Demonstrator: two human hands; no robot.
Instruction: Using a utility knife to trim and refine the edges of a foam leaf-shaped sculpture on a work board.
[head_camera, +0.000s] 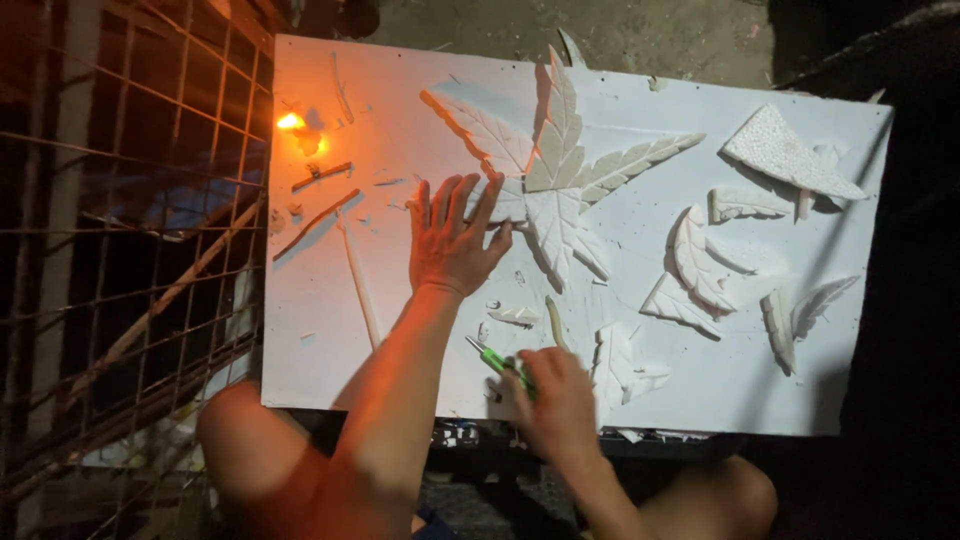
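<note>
Left hand (452, 240) fingers splayed on ribbed foam leaf (555, 175); right hand (558, 400) fingers clamp green cutter (497, 360).

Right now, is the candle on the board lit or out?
Lit. The candle shows a bright orange flame at the board's upper left corner and casts an orange glow on the white surface.

A white carved leaf cluster (555, 175) lies flat at upper centre of the frame; a green-handled cutter (497, 360) angles at lower centre.
</note>
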